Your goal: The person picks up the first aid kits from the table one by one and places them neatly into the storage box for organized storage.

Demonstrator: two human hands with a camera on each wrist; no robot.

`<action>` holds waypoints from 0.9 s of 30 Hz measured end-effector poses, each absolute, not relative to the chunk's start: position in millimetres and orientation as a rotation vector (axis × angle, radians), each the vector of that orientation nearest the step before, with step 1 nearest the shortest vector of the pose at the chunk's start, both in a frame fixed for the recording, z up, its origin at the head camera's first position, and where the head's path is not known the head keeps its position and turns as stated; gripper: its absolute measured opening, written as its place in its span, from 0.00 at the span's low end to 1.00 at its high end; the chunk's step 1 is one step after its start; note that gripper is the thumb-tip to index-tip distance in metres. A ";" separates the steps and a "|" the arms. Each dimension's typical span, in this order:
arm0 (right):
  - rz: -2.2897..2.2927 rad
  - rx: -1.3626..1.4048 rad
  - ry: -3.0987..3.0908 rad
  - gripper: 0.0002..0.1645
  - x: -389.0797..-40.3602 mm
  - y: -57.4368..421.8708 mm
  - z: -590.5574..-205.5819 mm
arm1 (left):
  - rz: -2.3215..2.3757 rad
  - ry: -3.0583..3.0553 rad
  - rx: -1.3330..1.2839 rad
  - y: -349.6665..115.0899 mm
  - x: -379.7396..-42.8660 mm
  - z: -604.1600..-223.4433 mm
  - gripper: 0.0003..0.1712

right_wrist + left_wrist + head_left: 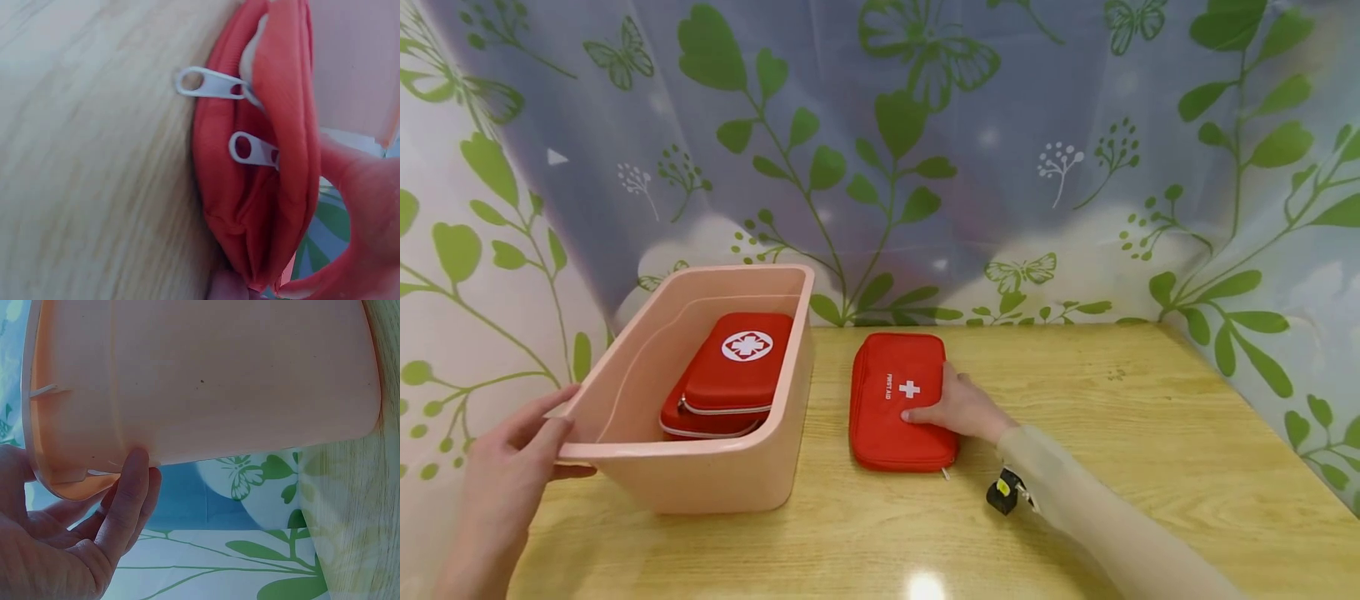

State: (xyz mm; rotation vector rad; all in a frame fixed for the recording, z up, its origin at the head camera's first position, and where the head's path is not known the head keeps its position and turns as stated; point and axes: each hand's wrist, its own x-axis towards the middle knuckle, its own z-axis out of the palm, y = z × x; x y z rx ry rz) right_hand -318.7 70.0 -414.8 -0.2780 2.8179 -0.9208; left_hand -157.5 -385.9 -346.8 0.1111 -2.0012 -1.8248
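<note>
My left hand (512, 467) grips the near left corner of a pink plastic tub (722, 479), thumb over the rim and fingers beneath it. In the left wrist view those fingers (128, 500) lie against the tub's outer wall. Inside the tub are stacked red cases; the top case (730, 379) bears a white round emblem with a cross. To the tub's right, a red first aid pouch (880, 425) lies on the table. My right hand (962, 408) holds its right edge, thumb on top. Two metal zipper pulls (215, 84) show on the pouch's side.
The wooden table (1097, 417) extends right of the pouch. A curtain (1000, 167) printed with leaves and butterflies hangs behind and along both sides. A small black device (1002, 493) sits at my right wrist.
</note>
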 end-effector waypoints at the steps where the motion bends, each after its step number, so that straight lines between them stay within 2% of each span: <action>1: -0.950 -0.267 2.806 0.68 -320.4 70.1 -414.5 | -1.825 -1.998 0.110 -385.9 -157.6 -346.7 0.19; 6: -1.023 -0.200 2.763 0.58 -325.7 71.2 -413.8 | -1.830 -1.985 0.109 -386.4 -158.0 -346.5 0.19; 13: -1.222 -0.142 2.656 0.30 -328.3 72.3 -414.4 | -1.864 -1.953 0.085 -386.6 -157.6 -349.2 0.19; 18: -1.280 -0.131 2.686 0.17 -325.1 73.6 -418.0 | -1.860 -1.964 0.077 -386.5 -157.9 -349.1 0.19; 21: -1.371 -0.114 2.680 0.16 -323.4 75.4 -420.8 | -1.852 -1.975 0.083 -386.4 -157.9 -349.0 0.19; 27: -1.666 -0.062 2.497 0.21 -326.1 85.7 -419.4 | -1.849 -1.983 0.086 -386.7 -157.6 -349.0 0.19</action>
